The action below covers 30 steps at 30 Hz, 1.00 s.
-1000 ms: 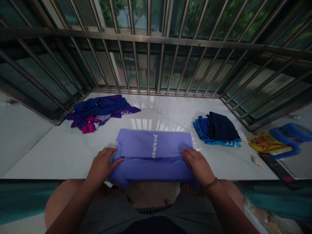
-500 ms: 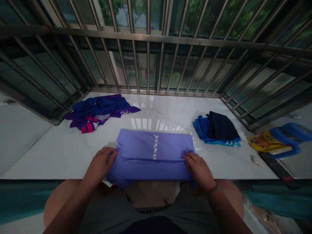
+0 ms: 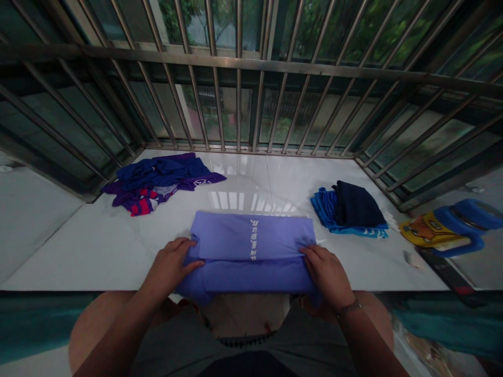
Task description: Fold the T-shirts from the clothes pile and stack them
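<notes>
A lavender-purple shirt [image 3: 223, 238] with a line of white lettering lies folded on the white sill in front of me. Its upper part is turned over into a band, and the near part droops a little past the sill's front edge. At the shirt's left end, my left hand [image 3: 173, 264] rests on the cloth, thumb and fingers apart. My right hand [image 3: 326, 272] pinches the cloth at the right end, near the fold's edge, where small creases gather.
Crumpled blue and purple clothes [image 3: 161, 175] lie at the back left of the sill [image 3: 251, 180]. Folded dark and blue clothes [image 3: 359, 204] are stacked to the right. Farther right are a blue and yellow jug [image 3: 440, 230] and a dark flat object [image 3: 448, 269]. Metal bars [image 3: 251, 64] line the window.
The shirt has shifted slightly to the right along with both hands. My left thumb has moved away from the fingers, toward the near part of the shirt.
</notes>
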{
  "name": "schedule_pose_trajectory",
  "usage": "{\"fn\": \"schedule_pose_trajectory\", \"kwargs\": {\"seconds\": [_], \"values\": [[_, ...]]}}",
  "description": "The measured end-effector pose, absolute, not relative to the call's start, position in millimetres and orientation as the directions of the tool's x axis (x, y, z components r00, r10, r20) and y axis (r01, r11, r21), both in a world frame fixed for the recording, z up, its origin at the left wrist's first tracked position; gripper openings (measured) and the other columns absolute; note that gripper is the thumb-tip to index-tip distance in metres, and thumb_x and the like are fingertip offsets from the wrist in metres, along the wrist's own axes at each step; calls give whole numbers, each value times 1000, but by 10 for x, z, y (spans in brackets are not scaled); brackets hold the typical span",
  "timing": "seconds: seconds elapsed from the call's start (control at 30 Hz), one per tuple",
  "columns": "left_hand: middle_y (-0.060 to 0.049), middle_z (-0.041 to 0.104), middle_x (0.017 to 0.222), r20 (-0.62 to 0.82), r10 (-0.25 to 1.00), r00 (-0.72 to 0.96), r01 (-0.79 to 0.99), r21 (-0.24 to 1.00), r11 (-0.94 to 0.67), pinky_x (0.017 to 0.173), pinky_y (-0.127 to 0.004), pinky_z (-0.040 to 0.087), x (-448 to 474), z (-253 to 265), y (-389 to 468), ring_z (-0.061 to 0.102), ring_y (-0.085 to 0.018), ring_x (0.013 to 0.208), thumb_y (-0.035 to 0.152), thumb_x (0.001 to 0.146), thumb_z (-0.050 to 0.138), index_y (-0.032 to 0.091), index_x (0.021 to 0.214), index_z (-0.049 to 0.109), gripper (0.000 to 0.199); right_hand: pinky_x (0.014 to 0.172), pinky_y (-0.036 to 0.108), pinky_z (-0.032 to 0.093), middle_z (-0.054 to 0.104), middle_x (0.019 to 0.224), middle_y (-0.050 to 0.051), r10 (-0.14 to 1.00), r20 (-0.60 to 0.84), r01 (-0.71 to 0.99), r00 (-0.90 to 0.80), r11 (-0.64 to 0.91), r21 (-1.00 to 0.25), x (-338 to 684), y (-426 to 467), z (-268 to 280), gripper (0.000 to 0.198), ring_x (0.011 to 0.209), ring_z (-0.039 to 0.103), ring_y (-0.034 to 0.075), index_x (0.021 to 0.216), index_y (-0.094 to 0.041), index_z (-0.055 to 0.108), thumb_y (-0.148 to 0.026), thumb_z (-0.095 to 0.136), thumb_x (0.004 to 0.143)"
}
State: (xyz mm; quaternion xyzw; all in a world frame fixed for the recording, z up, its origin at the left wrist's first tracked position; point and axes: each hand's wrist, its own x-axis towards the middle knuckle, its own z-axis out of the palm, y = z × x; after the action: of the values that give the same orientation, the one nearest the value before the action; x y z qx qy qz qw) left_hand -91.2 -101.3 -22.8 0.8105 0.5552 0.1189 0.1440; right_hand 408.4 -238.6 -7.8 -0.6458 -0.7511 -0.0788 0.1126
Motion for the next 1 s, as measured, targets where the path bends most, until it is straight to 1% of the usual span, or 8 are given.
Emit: {"fn": "schedule_pose_trajectory", "kwargs": {"seconds": [0.13,0.27,0.47,0.6,0.7,0.83,0.9,1.0], "values": [[-11,75,141,81,941,330,847,415,-333,116,-52,57,-909,-283,-1037,71,-37,129,61,89,82,27,131,77,54,92,43,57,78,123,13,938,332,991,-98,121,-49,4108,-2395,0,33,106,73,29,130,-22,78,-24,51,112],[-12,75,140,67,937,342,842,422,-337,115,-51,57,-911,-295,-1057,71,-36,128,61,91,81,26,132,77,54,96,44,57,77,123,14,921,389,993,-37,79,-93,4140,-2357,104,33,111,72,30,132,-20,77,-24,50,113],[-11,75,140,58,937,346,835,435,-335,117,-51,56,-928,-272,-1026,72,-36,128,63,95,75,25,128,79,50,93,40,61,80,116,7,965,160,959,-207,232,-162,4198,-2395,-28,28,104,77,26,122,-25,80,-18,56,108],[-11,77,134,125,928,351,814,449,-369,115,-51,57,-869,-222,-1020,73,-34,124,65,96,75,26,126,79,49,96,41,62,80,119,8,963,165,960,-211,236,-150,4217,-2462,-132,26,107,77,26,124,-26,80,-22,59,108],[-12,75,140,158,862,482,770,394,-502,114,-53,57,-751,-192,-1049,70,-36,129,60,95,80,29,131,80,48,94,41,62,81,119,9,968,166,968,-190,213,-133,4208,-2459,-136,26,106,77,26,123,-26,80,-22,59,107],[-10,79,132,94,731,675,674,324,-664,109,-52,57,-615,-135,-1057,72,-34,123,41,107,67,31,117,85,23,92,41,61,81,119,10,969,171,974,-181,201,-108,4193,-2422,-90,28,103,77,27,122,-25,81,-22,57,108],[-8,81,125,82,711,698,661,308,-685,108,-51,55,-612,-78,-1026,73,-32,119,36,111,58,32,113,85,27,92,41,61,81,119,10,965,187,974,-182,203,-100,4199,-2422,-71,28,103,77,27,123,-25,81,-22,56,109],[-8,82,124,104,719,687,665,308,-681,111,-51,53,-679,-10,-966,72,-30,120,39,112,57,33,115,85,30,92,41,60,81,120,11,958,223,975,-180,204,-88,4221,-2455,-77,28,104,76,28,122,-25,82,-24,56,110]]}}
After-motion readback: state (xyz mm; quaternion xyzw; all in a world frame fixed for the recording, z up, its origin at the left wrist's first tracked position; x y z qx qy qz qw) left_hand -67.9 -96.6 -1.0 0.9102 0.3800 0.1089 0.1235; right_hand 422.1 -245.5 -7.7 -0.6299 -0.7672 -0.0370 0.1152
